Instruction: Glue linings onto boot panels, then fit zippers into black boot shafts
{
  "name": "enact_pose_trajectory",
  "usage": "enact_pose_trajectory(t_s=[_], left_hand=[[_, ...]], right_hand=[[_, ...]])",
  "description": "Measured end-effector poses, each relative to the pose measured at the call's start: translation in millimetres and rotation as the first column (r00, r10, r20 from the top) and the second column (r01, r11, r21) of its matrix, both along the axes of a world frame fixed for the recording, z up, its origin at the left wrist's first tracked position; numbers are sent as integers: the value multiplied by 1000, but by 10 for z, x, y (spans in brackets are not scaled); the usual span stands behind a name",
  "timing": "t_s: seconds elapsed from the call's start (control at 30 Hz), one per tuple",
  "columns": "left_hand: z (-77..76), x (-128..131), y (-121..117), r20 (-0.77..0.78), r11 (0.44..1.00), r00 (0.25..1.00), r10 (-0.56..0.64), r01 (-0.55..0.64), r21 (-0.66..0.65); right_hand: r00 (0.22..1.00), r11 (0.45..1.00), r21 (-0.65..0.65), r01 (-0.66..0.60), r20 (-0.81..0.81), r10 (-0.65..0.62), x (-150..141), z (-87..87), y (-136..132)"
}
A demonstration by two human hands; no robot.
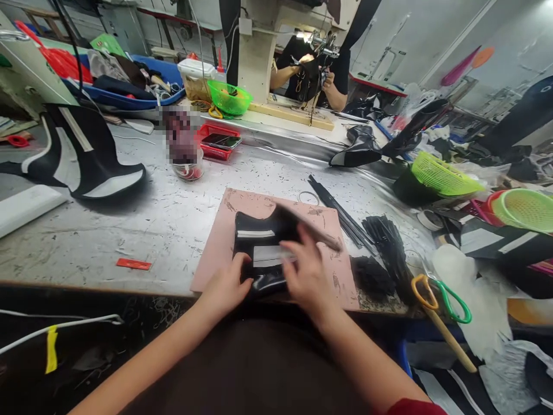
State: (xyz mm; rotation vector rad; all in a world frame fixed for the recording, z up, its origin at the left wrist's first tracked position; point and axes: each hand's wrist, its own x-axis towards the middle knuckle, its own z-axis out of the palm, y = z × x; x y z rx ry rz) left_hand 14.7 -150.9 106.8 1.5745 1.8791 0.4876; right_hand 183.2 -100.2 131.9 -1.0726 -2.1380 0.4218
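A black shoe-upper piece (259, 245) with white stripes lies on a pink cutting board (254, 210) at the near edge of a scratched metal table (151, 219). My left hand (227, 288) grips its lower left edge, fingers curled over the black material. My right hand (306, 271) rests on the piece's right side and holds a thin dark tool (313, 227) that slants up and left across the piece; the tool is blurred.
Black strips (341, 216) and a heap of black offcuts (386, 248) lie right of the board. Scissors with yellow and green handles (440, 297) sit at the right edge. A black-and-white boot upper (82, 155) lies far left. Another person works at a sewing machine (302, 63) across the table.
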Motion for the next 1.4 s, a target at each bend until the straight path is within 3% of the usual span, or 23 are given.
enact_pose_trajectory(t_s=[0.03,0.07,0.1,0.13,0.17,0.23,0.3,0.4,0.47,0.53,0.63,0.7,0.77,0.8,0.87,0.93,1.03,1.17,1.27,1.4], left_hand=[[6,11,-3,-18,1000,1000,2,-2,-11],[9,21,-8,-30,1000,1000,3,-3,-18],[10,29,-14,-35,1000,999,1,-2,-19],[11,31,-21,-38,1000,999,-4,3,-17],[13,22,-28,-47,1000,999,-16,16,-14],[32,-35,-36,-84,998,995,-60,58,-30],[75,-148,-11,-104,990,988,-116,106,-97],[156,-347,145,-127,993,991,-47,33,-114],[191,-423,328,-91,995,991,102,-102,6],[205,-422,523,70,976,985,159,-167,139],[205,-320,679,282,945,959,-33,-62,321],[187,-249,617,209,887,953,-219,106,449],[137,-210,428,-8,785,934,-357,305,539],[97,-203,301,-142,727,920,-366,378,574],[-4,-203,26,-363,620,894,-262,444,646],[-120,-202,-225,-478,565,867,-142,467,680],[-272,-176,-460,-538,597,834,-127,497,629],[-372,-137,-516,-553,639,822,-133,498,587],[-386,-129,-508,-568,648,809,-151,515,561],[-400,-104,-551,-587,658,802,-113,503,561]], right_hand=[[988,996,-44,81,-129,-86,-12,12,53],[965,988,-134,76,-240,-106,-38,14,89],[939,966,-259,-4,-333,-85,-80,0,104],[907,909,-398,-126,-416,-57,-135,-31,101],[870,810,-531,-251,-490,-52,-198,-80,84],[799,575,-712,-403,-580,-159,-319,-212,30],[757,444,-781,-439,-588,-286,-398,-341,-14],[773,385,-815,-432,-555,-306,-423,-432,-30],[805,370,-829,-419,-528,-271,-413,-422,-13],[818,342,-843,-416,-511,-264,-403,-387,17],[769,271,-838,-474,-543,-337,-391,-342,71],[718,230,-827,-513,-561,-412,-387,-330,100],[720,223,-850,-478,-524,-454,-394,-330,114],[741,230,-872,-432,-489,-459,-403,-331,115],[786,253,-914,-318,-403,-468,-432,-328,110],[811,267,-938,-220,-329,-485,-462,-315,104],[859,292,-948,-124,-250,-448,-480,-286,97],[955,350,-936,33,-75,-288,-455,-276,62],[969,391,-906,164,72,-238,-444,-276,21],[967,422,-876,231,158,-202,-470,-225,-23]])
